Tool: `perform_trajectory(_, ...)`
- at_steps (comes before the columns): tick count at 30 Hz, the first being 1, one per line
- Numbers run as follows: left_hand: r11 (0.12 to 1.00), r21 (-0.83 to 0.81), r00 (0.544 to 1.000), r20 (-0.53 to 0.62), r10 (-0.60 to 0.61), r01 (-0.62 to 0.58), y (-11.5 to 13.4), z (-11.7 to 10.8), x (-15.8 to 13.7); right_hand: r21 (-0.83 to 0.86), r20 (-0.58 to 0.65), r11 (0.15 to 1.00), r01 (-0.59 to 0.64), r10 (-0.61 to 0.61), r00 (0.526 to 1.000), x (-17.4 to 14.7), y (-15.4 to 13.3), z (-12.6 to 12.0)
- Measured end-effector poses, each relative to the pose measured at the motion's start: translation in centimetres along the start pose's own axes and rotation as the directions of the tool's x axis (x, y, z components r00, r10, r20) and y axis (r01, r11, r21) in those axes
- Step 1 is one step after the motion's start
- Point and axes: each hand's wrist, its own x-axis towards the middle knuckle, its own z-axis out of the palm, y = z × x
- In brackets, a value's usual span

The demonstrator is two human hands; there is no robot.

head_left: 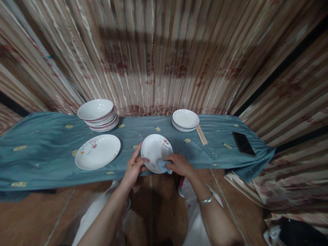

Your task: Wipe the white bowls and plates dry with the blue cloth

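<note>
A white plate with small flowers near its rim [153, 150] is tilted up a little over the front of the cloth-covered table. My left hand [133, 165] grips its left edge, thumb on top and fingers along the side and beneath. In my right hand [179, 164] is a light blue cloth [164, 165], bunched under the fingers and pressed on the plate's lower right part. Left of this lies a larger oval white plate [98, 152] with a flower print, touched by neither hand.
At the back left stands a stack of white bowls and plates [98, 114]. A pile of small plates [185, 119] sits back right, with wooden chopsticks [201, 135] beside it. A black phone [243, 144] lies near the right end. Curtains [159, 61] hang behind the table.
</note>
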Motion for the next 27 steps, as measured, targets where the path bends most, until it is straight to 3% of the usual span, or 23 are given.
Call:
perform_trajectory(6,1.000,0.013,1.000,0.007,0.021,-0.021,-0.3,-0.2,0.1,-0.089,-0.175,0.993,-0.071,0.055,0.983,1.2,0.2,1.2)
perform_trajectory(13,1.000,-0.006,1.000,0.004,0.016,-0.016,-0.2,0.1,0.0,-0.031,-0.330,0.996,0.078,-0.084,0.940,2.1,-1.2,3.2)
perform_trajectory(21,0.999,-0.026,1.000,0.007,0.023,-0.023,-0.7,-0.4,0.3,0.019,-0.335,0.944,0.331,-0.306,0.891,2.3,-3.6,4.0)
perform_trajectory(27,0.999,-0.007,0.999,0.021,0.037,-0.036,-0.7,-0.4,0.2,0.112,-0.322,0.911,0.396,-0.344,0.882,3.1,-5.1,4.7)
